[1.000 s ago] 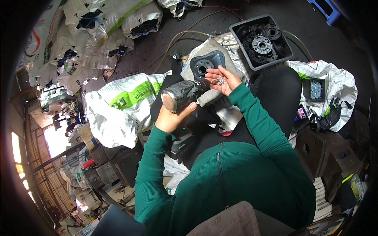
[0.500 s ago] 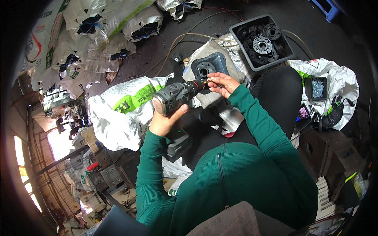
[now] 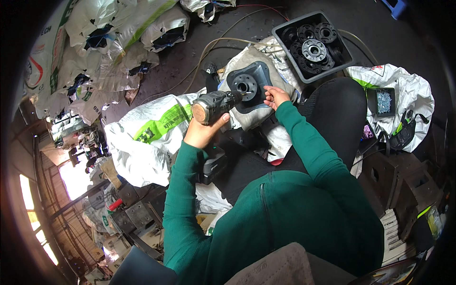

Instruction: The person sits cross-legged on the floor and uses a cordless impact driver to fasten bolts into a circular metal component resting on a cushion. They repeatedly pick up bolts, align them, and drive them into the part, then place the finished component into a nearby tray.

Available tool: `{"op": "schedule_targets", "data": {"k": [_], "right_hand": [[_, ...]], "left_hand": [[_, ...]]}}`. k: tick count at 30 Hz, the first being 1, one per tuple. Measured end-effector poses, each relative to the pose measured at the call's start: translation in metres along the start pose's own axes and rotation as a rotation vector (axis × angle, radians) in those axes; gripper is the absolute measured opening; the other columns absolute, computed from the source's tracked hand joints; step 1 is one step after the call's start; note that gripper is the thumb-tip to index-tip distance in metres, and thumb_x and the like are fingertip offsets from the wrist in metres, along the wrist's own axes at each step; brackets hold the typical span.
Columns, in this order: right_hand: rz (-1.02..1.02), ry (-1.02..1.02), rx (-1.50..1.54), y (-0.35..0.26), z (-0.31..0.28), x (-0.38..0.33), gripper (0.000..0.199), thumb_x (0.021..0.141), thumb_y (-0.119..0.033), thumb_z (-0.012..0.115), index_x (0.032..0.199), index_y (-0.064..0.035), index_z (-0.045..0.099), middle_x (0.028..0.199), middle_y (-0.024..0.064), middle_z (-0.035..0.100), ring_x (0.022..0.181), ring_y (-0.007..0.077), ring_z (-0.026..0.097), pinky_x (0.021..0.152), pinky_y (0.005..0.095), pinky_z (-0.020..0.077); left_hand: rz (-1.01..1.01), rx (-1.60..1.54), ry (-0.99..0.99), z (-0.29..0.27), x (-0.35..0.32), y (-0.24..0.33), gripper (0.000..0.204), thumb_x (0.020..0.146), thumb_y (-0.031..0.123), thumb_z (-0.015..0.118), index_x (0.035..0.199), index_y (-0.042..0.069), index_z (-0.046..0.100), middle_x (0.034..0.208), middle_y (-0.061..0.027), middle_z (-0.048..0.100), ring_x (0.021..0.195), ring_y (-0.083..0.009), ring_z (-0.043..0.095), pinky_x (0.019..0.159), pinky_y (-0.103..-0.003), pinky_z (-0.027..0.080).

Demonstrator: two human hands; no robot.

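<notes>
My left hand [image 3: 204, 132] is wrapped round a dark grey cordless drill [image 3: 214, 105]. The drill's front end points at a round black flange [image 3: 240, 80] with a ring of holes, and a thin bit or screw shows at its tip, by the flange's edge. That flange sits in a black, square-cornered plate [image 3: 260, 72] lying on a grey cloth-like pad [image 3: 232, 61]. Just right of the plate, my right hand [image 3: 276, 98] has thumb and fingers pinched together; what they hold is too small to make out.
A grey bin [image 3: 302, 78] of black flanges, one silvery [image 3: 314, 50], stands beyond my right knee. Farther right, a small black tray [image 3: 385, 102] of screws lies on a white sack [image 3: 408, 85]. Another white-green sack [image 3: 137, 147] lies left. Stuffed sacks [image 3: 114, 42] fill the far left.
The drill's front end has left my right fingers and come to the flange. My right hand has drawn away a little to the right, still pinched.
</notes>
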State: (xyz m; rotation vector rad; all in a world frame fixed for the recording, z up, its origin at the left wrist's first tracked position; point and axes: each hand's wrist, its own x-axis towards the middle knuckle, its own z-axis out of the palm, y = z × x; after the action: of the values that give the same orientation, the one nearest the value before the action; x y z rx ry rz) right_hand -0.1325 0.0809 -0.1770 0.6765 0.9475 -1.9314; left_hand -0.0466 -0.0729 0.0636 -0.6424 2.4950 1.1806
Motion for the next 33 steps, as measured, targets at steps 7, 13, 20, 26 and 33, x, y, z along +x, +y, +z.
{"op": "schedule_targets", "data": {"k": [7,13,20,26,33], "right_hand": [[-0.046,0.012,-0.118,0.012,-0.001,0.023,0.022,0.079,-0.024,0.069,0.093,-0.0072,0.064,0.073,-0.002,0.056,0.056,0.0057,0.049,0.05,0.0213,0.0476],[-0.077,-0.007,-0.215,0.011,0.009,0.023,0.026,0.079,-0.026,0.07,0.094,-0.0058,0.065,0.073,-0.0019,0.056,0.056,0.0051,0.049,0.05,0.0201,0.047],[-0.067,0.003,-0.219,0.011,0.011,0.025,0.027,0.078,-0.026,0.071,0.093,-0.0042,0.065,0.073,-0.0003,0.057,0.057,0.0065,0.05,0.05,0.0214,0.048],[-0.074,0.001,-0.215,0.011,0.011,0.023,0.027,0.078,-0.026,0.07,0.092,-0.0034,0.065,0.072,0.0,0.057,0.056,0.0067,0.05,0.05,0.0217,0.0483],[-0.094,0.023,-0.21,0.011,0.014,0.026,0.029,0.078,-0.027,0.07,0.093,-0.0021,0.065,0.073,0.0008,0.058,0.056,0.0067,0.05,0.049,0.0211,0.0479]], "left_hand": [[-0.005,-0.021,-0.029,0.01,0.022,-0.009,0.05,0.076,0.028,0.073,0.111,-0.002,0.055,0.104,-0.0104,0.062,0.094,-0.0175,0.059,0.083,-0.031,0.046],[-0.028,0.063,-0.025,0.014,0.028,-0.009,0.051,0.076,0.031,0.073,0.111,-0.001,0.056,0.104,-0.0123,0.063,0.095,-0.0199,0.06,0.084,-0.032,0.045],[-0.037,0.192,-0.052,0.016,0.031,-0.011,0.047,0.077,0.027,0.073,0.11,-0.001,0.056,0.103,-0.0089,0.062,0.093,-0.0181,0.058,0.082,-0.031,0.045],[-0.056,0.193,-0.105,0.02,0.041,-0.007,0.045,0.076,0.025,0.074,0.109,0.0,0.057,0.102,-0.0095,0.063,0.093,-0.0192,0.059,0.083,-0.031,0.045],[-0.075,0.138,-0.197,0.017,0.056,-0.003,0.044,0.072,0.018,0.076,0.108,0.001,0.058,0.103,-0.0098,0.063,0.094,-0.0205,0.06,0.083,-0.032,0.046]]}}
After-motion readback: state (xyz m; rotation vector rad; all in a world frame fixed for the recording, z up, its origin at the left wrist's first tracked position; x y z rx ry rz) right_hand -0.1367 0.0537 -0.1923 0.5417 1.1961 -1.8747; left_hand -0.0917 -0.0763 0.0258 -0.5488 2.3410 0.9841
